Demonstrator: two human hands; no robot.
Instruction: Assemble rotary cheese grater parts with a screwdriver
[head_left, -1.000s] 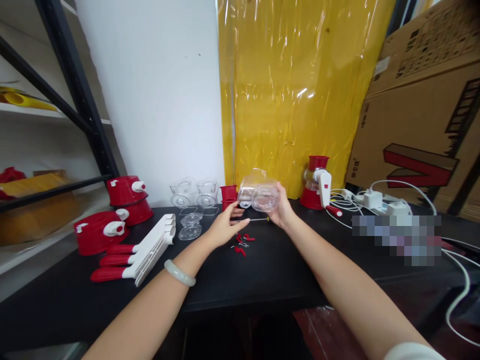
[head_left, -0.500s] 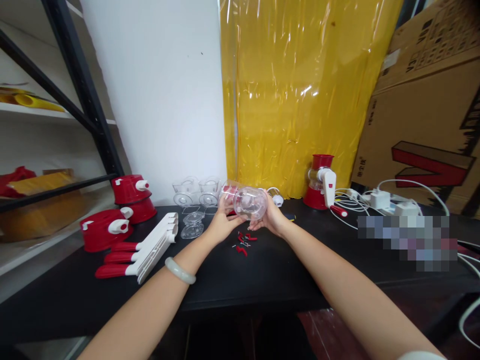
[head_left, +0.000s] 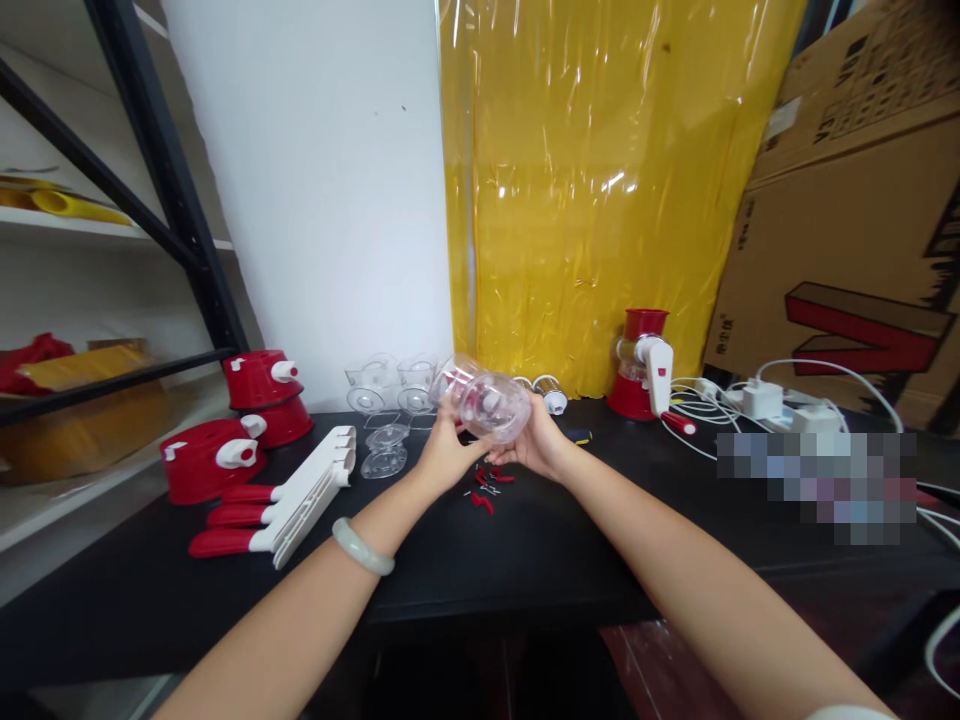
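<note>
A clear plastic grater housing is held up over the black table, tilted, its round opening toward me. My left hand grips its left side from below, thumb along the lower front. My right hand is wrapped round the right side, with its fingers underneath. Some red shows through the clear wall; I cannot tell what it belongs to. Under the hands lie several small red parts and screws on the table. Behind my right hand is a metal drum with a white end.
To the left stand red bases, white crank handles with red grips, other clear housings and clear discs. An assembled red-and-white grater stands at right, near white chargers and cables. A cardboard box rises behind them.
The clear housing has turned slightly in both hands and shifted a little left. My right hand has moved slightly down along it. The table items have stayed put.
</note>
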